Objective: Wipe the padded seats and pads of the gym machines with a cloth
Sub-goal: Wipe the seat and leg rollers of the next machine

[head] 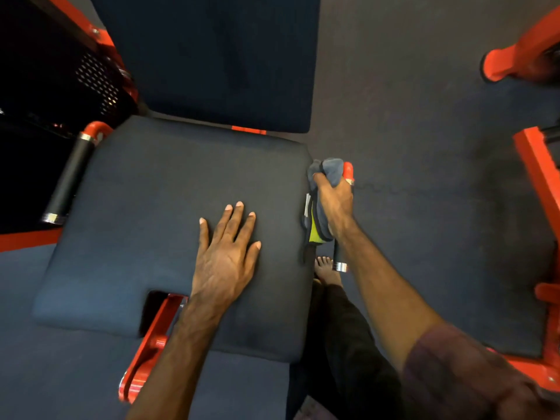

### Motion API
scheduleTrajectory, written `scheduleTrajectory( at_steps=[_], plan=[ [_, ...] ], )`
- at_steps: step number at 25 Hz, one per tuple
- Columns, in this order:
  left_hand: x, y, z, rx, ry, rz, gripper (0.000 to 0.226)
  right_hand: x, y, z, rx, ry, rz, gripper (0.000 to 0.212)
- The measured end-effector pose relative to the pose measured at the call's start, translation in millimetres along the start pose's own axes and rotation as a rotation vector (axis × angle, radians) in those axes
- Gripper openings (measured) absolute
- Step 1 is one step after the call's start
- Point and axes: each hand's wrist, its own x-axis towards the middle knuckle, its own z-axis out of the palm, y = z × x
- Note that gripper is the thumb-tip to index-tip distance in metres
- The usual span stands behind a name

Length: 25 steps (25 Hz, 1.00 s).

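A dark padded seat [151,213] of a red-framed gym machine fills the middle of the view, with a dark back pad [212,56] standing behind it. My left hand [225,253] lies flat on the seat's right half, fingers straight and spread. My right hand [333,201] grips a grey cloth with a yellow-green patch [318,219], wrapped around the machine's right side handle [341,259] just off the seat's right edge. The handle's red end [348,170] shows above my fingers.
A black left side handle [68,180] runs along the seat's left edge. The red seat support [151,344] comes out of a notch at the seat's front. Red frames of other machines [539,183] stand at the right. My bare foot [327,268] is on the dark floor.
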Motion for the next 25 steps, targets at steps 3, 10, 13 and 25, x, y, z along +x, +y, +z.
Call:
scheduleTrajectory(
  at_steps=[3, 10, 13, 25],
  plan=[
    [-19, 6, 0, -0.021, 0.022, -0.031, 0.057, -48, 28, -13, -0.052, -0.036, 0.152, 0.031],
    [-66, 24, -1, -0.024, 0.023, -0.102, 0.056, -34, 51, -4, -0.042, -0.06, 0.089, 0.059],
    [-84, 14, -5, -0.022, 0.013, -0.083, 0.056, -53, 64, -7, -0.006, 0.008, 0.151, 0.062],
    [-157, -29, 4, 0.055, 0.04, 0.12, 0.057, -173, 120, -19, 0.177, 0.052, 0.126, 0.017]
  ],
)
